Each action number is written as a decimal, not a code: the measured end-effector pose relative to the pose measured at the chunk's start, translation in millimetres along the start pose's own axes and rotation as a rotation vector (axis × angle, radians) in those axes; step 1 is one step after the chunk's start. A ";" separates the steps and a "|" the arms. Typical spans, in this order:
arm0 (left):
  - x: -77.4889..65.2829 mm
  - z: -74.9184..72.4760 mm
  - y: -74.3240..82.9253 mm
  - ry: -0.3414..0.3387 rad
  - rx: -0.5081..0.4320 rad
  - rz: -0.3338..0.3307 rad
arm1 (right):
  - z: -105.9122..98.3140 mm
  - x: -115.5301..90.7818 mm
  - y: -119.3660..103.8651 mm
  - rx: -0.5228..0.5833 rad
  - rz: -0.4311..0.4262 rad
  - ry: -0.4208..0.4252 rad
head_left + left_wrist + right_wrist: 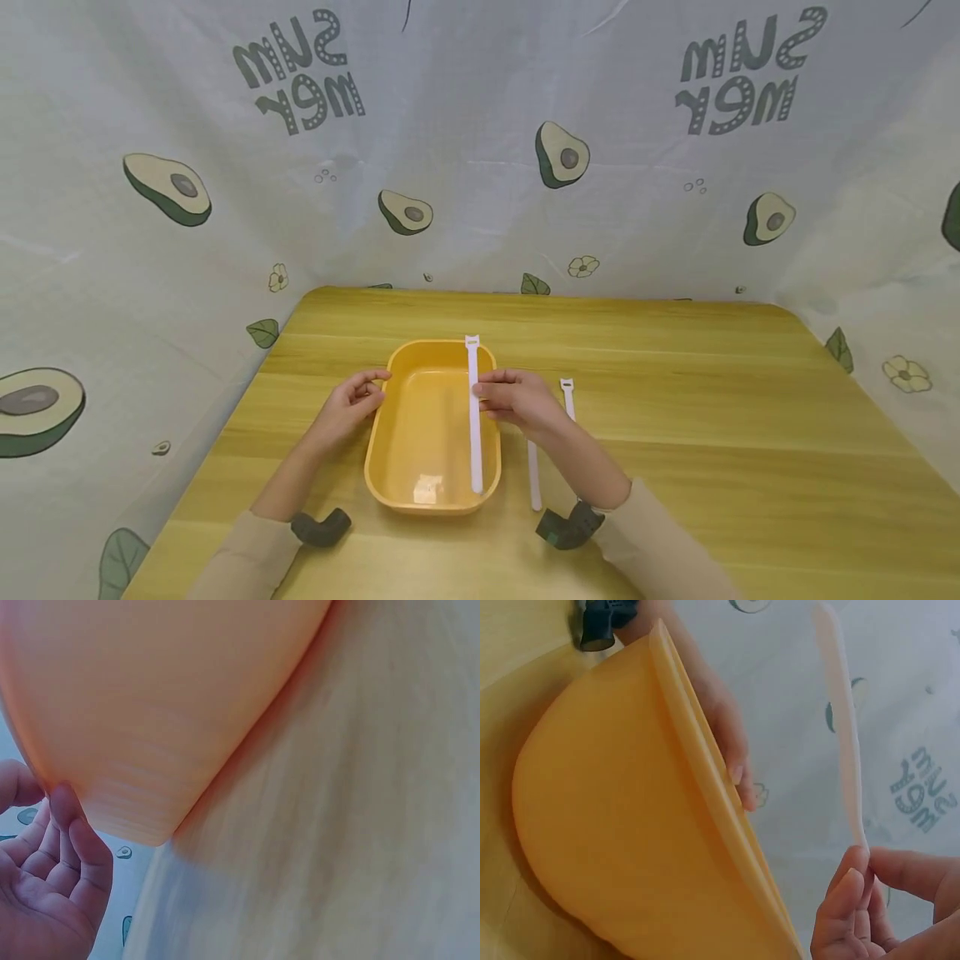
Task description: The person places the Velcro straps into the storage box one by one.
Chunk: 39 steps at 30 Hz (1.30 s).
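Right of the two loose straps (534, 479), a hand could pass low over the table (750, 400); also along its far strip, up to the curtain (480, 100). The tub (416, 433) admits reach from above at its middle. The left hand (351, 404) blocks its left rim; the right hand (525, 402) and held strap (475, 442), its right.

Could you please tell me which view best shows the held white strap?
The head view: it shows the white strap from slotted end to rounded tip. The right wrist view shows only part; the left wrist view, none.
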State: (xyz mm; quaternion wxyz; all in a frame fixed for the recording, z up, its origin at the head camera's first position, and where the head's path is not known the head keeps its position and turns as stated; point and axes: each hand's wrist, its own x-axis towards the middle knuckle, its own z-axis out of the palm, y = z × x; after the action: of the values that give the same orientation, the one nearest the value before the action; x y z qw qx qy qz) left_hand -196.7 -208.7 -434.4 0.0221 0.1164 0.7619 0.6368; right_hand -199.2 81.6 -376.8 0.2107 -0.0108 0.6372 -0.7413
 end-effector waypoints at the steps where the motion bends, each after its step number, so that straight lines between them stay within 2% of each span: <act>1: 0.4 0.0 -0.4 -0.001 0.000 0.000 | 3.5 1.9 -0.5 -0.001 0.001 -0.001; 12: 1.6 -0.7 -3.2 -0.003 -0.006 0.000 | 50.5 25.7 8.6 -0.017 0.047 -0.044; 16: 2.1 -0.8 -4.4 -0.003 -0.010 0.002 | 62.5 33.4 14.7 -0.044 0.068 -0.023; 26: 3.7 -1.9 -4.7 -0.002 -0.011 0.018 | 75.6 48.8 28.1 -0.068 0.107 0.029; 39: 3.2 -0.7 -3.1 -0.010 -0.059 0.003 | 83.8 58.1 37.8 -0.230 0.145 0.135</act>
State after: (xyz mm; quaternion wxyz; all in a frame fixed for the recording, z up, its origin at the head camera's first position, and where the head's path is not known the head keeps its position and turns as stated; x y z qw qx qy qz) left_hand -200.3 -209.2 -437.0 0.0283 0.1201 0.7425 0.6583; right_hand -217.0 -19.8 -411.6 0.2177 0.0607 0.7297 -0.6453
